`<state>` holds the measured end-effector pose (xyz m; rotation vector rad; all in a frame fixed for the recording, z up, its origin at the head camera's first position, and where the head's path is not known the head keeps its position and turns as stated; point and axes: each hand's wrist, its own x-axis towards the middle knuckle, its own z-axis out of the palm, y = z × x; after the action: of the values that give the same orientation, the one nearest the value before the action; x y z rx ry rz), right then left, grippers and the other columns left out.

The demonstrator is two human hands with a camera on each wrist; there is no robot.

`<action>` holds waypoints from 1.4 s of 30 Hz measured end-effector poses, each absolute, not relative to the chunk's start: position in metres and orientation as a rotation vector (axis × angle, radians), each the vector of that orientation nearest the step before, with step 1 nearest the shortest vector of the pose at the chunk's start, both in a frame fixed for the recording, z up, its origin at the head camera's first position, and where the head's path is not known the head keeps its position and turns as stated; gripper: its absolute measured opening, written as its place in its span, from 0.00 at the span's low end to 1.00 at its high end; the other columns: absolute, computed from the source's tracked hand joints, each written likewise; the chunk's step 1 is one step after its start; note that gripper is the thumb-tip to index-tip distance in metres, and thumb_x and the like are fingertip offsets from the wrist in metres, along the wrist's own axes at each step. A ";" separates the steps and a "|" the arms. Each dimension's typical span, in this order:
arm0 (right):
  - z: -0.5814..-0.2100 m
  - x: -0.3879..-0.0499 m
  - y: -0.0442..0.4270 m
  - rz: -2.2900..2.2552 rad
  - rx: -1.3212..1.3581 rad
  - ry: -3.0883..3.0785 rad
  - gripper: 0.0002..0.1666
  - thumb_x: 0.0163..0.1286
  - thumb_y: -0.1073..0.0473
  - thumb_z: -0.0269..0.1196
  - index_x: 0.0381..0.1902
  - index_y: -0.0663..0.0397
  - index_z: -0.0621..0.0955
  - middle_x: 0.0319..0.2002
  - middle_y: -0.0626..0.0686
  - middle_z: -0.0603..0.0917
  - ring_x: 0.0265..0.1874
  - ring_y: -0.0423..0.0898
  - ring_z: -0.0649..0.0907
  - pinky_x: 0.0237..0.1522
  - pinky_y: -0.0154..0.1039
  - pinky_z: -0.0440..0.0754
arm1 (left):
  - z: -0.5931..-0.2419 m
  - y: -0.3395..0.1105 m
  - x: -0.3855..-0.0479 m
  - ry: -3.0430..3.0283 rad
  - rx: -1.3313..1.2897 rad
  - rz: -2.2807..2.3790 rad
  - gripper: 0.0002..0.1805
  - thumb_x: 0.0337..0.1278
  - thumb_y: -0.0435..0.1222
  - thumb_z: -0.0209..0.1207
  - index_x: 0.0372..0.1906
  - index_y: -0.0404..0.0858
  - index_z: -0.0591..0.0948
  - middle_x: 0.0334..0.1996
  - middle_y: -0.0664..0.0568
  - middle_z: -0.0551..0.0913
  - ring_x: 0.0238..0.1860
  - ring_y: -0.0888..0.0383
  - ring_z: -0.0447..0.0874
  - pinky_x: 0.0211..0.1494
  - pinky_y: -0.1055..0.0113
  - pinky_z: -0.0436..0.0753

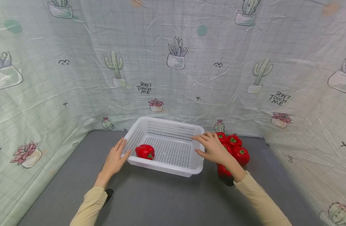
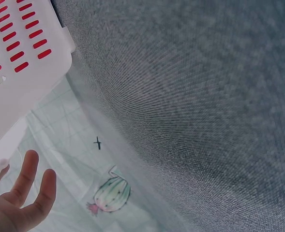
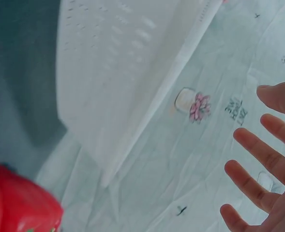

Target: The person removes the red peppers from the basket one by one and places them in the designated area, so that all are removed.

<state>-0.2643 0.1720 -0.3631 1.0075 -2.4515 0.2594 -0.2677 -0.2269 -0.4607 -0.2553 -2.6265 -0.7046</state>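
A white plastic basket [image 1: 167, 168] with slotted walls sits on the grey surface, and one red bell pepper [image 1: 144, 151] lies in its front left part. My left hand [image 1: 115, 160] is at the basket's left rim, fingers extended along it; the left wrist view shows those fingers [image 2: 46, 191] spread apart. Over the right rim hovers my right hand [image 1: 213, 149], its fingers spread and holding nothing in the right wrist view. Several red bell peppers [image 1: 241, 155] are grouped to the right of the basket, partly hidden by my right hand and forearm.
A hanging cloth [image 1: 161, 72] printed with cacti surrounds the grey tabletop [image 1: 167, 201] at the back and sides. The basket stands near the back edge. A small black object [image 1: 108, 193] shows at the left wrist.
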 end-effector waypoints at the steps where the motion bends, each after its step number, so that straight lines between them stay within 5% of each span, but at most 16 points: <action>1: -0.362 -0.266 0.168 0.260 1.017 -2.459 0.28 0.50 0.54 0.67 0.52 0.47 0.76 0.47 0.48 0.80 0.42 0.45 0.71 0.41 0.45 0.64 | -0.460 -0.227 -0.268 -2.625 -0.258 -0.703 0.31 0.58 0.45 0.49 0.64 0.35 0.61 0.66 0.39 0.58 0.55 0.36 0.65 0.53 0.39 0.66; 20: -0.348 -0.306 0.077 0.398 1.091 -2.437 0.18 0.57 0.56 0.62 0.47 0.43 0.78 0.47 0.46 0.81 0.44 0.46 0.73 0.45 0.49 0.67 | -0.460 -0.229 -0.267 -2.574 -0.278 -0.682 0.31 0.57 0.43 0.51 0.63 0.33 0.63 0.64 0.37 0.60 0.53 0.36 0.68 0.51 0.41 0.68; 42: -0.386 -0.350 0.026 0.168 1.237 -2.387 0.11 0.60 0.55 0.58 0.42 0.41 0.80 0.42 0.42 0.82 0.42 0.43 0.73 0.44 0.43 0.68 | -0.461 -0.227 -0.267 -2.625 -0.263 -0.702 0.31 0.58 0.45 0.49 0.64 0.34 0.61 0.66 0.38 0.58 0.56 0.37 0.65 0.54 0.41 0.65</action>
<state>-0.3504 0.0256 -0.3856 1.2372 -2.3870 0.1683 -0.2668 -0.2267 -0.4608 -0.2629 -2.6250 -0.7021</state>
